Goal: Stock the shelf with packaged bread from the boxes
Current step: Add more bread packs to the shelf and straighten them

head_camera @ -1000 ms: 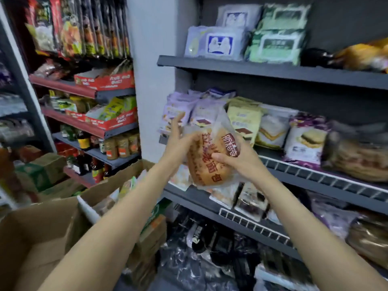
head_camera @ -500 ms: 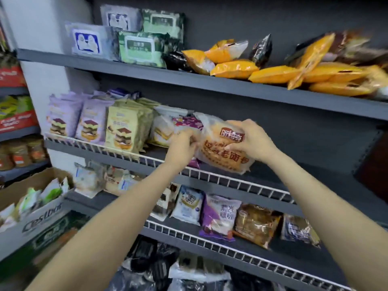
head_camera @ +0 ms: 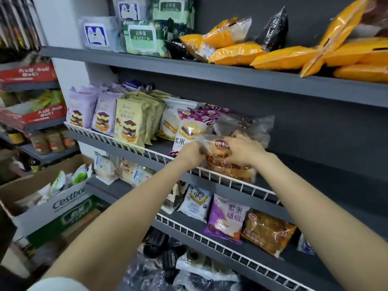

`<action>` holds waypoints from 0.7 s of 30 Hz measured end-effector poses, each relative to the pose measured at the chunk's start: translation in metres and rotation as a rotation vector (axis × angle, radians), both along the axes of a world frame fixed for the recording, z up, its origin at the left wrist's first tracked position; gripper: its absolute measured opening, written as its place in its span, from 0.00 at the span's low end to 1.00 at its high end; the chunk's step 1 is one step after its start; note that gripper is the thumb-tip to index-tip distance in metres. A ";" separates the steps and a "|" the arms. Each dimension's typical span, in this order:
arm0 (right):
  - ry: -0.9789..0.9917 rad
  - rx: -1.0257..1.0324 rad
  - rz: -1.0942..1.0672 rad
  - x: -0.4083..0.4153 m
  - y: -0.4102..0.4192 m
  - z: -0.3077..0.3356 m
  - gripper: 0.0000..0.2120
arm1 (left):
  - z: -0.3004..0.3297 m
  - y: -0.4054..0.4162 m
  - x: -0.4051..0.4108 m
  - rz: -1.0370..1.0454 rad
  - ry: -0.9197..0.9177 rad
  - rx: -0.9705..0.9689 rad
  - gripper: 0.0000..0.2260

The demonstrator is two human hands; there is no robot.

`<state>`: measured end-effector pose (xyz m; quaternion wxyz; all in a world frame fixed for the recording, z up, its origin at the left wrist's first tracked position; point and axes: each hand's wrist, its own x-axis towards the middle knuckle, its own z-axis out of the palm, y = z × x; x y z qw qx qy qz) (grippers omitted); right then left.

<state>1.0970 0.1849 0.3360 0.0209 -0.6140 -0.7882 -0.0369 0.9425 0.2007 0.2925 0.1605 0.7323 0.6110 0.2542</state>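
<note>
While both hands are up at the middle shelf (head_camera: 159, 147), my left hand (head_camera: 192, 153) pinches the left end of a clear-wrapped brown bread pack (head_camera: 228, 166), fingers curled into the wrapper. Right hand (head_camera: 243, 150) lies over the pack's top, fingers curled round it and gripping. Pack sits tilted at the shelf's front edge, its lower side against the white wire rail (head_camera: 126, 141), toward the right end of the stocked row. Purple rice bread pack (head_camera: 190, 128) stands just left of it, touching my left hand. Another clear-wrapped pack (head_camera: 249, 124) lies directly behind. Tiramisu bread packs (head_camera: 128, 122) stand upright toward the shelf's left end. Upper shelf carries orange bags (head_camera: 283, 57). Lower shelf holds a purple pack (head_camera: 227, 219) and a brown bread pack (head_camera: 266, 232) behind its own rail. Open cardboard box (head_camera: 60, 198) with wrapped items sits at lower left, beside the shelving.
</note>
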 end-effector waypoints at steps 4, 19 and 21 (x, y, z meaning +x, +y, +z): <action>0.255 0.151 0.099 -0.022 -0.006 -0.005 0.27 | 0.006 -0.004 -0.022 -0.036 -0.139 0.102 0.09; 0.511 0.120 0.481 -0.348 0.041 -0.065 0.12 | -0.041 0.005 -0.342 0.391 0.157 0.280 0.10; 0.433 0.092 0.501 -0.402 0.050 -0.087 0.12 | -0.059 0.005 -0.397 0.436 0.142 0.225 0.09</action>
